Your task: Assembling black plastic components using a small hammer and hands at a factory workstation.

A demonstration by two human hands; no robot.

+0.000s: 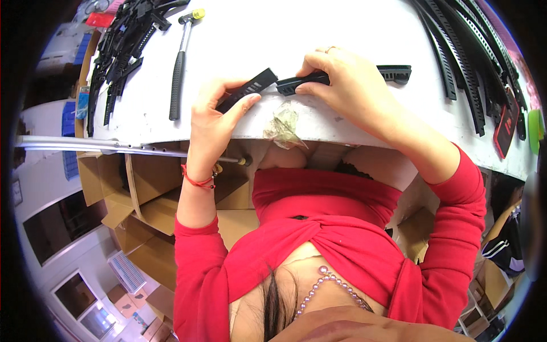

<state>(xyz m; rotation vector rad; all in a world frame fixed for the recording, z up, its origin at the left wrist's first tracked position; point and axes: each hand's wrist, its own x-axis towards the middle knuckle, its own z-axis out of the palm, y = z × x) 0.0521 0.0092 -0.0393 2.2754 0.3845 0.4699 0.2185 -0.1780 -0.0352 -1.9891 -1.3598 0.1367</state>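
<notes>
Two red sleeves enter from the lower part of the frame, on either side of a beaded necklace at bottom centre. Cardboard boxes stand below the worktop, left of centre. A crumpled translucent wrapper lies at the worktop's near edge, mid-frame.

Just beyond it, in the upper middle, the left hand grips a slotted black piece between thumb and fingers, tilted up to the right. The right hand pinches a second black piece. The two facing ends are close together; whether they touch, I cannot tell. A black end section shows right of the right hand, which hides whether it joins the piece held there.

A hammer with a yellow tip lies upper left. Farther off, long black strips fill the upper right, and black parts are heaped at the upper left.
</notes>
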